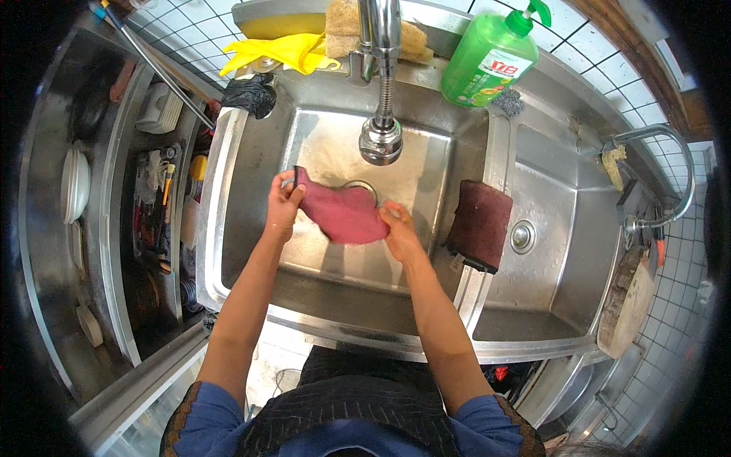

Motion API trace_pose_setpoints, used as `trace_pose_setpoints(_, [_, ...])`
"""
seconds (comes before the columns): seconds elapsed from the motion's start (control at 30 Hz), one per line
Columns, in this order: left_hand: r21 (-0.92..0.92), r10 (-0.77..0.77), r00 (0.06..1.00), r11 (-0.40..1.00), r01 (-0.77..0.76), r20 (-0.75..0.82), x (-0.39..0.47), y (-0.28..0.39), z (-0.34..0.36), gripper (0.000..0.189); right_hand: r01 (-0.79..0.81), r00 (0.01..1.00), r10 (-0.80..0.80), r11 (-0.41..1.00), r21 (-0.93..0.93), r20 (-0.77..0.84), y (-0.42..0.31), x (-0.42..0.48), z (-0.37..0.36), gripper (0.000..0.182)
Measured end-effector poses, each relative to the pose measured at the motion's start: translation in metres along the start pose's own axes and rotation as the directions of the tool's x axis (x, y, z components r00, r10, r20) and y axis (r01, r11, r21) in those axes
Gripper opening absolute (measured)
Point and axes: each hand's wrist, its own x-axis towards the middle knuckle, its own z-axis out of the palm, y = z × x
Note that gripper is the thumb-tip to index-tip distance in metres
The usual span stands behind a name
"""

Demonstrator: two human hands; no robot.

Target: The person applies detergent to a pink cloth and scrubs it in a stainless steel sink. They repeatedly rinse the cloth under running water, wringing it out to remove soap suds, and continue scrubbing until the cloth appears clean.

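A pink-red cloth (342,214) with a dark edge is stretched between my two hands above the large steel sink basin (365,274). Its upper left corner is pinched in my left hand (284,203). My right hand (401,227) grips the cloth's right end. The cloth partly covers the drain (361,186). Just beyond it hangs the chrome faucet head (381,143); whether water runs from it I cannot tell. A second, darker maroon cloth (482,223) lies draped over the divider between the two basins, to the right of my right hand.
Along the back rim stand a green pump bottle of dish soap (488,63), sponges (342,34) and a yellow rubber glove (285,51). A steel scourer (508,104) sits by the bottle. Black plastic (249,94) lies at the left corner. A round wooden board (627,305) leans at right.
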Motion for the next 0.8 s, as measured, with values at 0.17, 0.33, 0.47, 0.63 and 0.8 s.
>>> trace_pose_setpoints(0.17, [-0.139, 0.069, 0.997, 0.988, -0.075, -0.046, 0.003, 0.019, -0.011, 0.031, 0.308, 0.943, -0.252, 0.908, -0.285, 0.219, -0.014, -0.009, 0.004, 0.043])
trace_pose_setpoints(0.33, [-0.297, 0.008, 0.998, 0.955, 0.011, 0.062, 0.002, 0.019, -0.024, 0.024, 0.495, 0.812, -0.449, 0.189, -0.848, 0.374, -0.012, 0.001, -0.009, 0.044])
trace_pose_setpoints(0.47, [-0.210, -0.235, 0.969, 0.954, 0.214, -0.078, -0.007, -0.033, -0.042, 0.034, 0.419, 0.792, -0.581, 0.296, -0.858, 0.187, -0.010, 0.021, -0.004, 0.034])
trace_pose_setpoints(0.63, [-0.351, -0.702, 0.712, 0.662, 0.662, 0.020, -0.035, -0.061, 0.011, 0.057, 0.229, 0.969, -0.192, 0.937, -0.265, 0.156, 0.004, -0.003, 0.034, 0.023])
trace_pose_setpoints(0.8, [-0.676, -0.584, 0.766, 0.453, 0.582, 0.268, -0.030, -0.094, 0.034, 0.043, 0.059, 0.886, -0.096, 0.994, 0.096, 0.453, 0.013, -0.045, 0.045, 0.025])
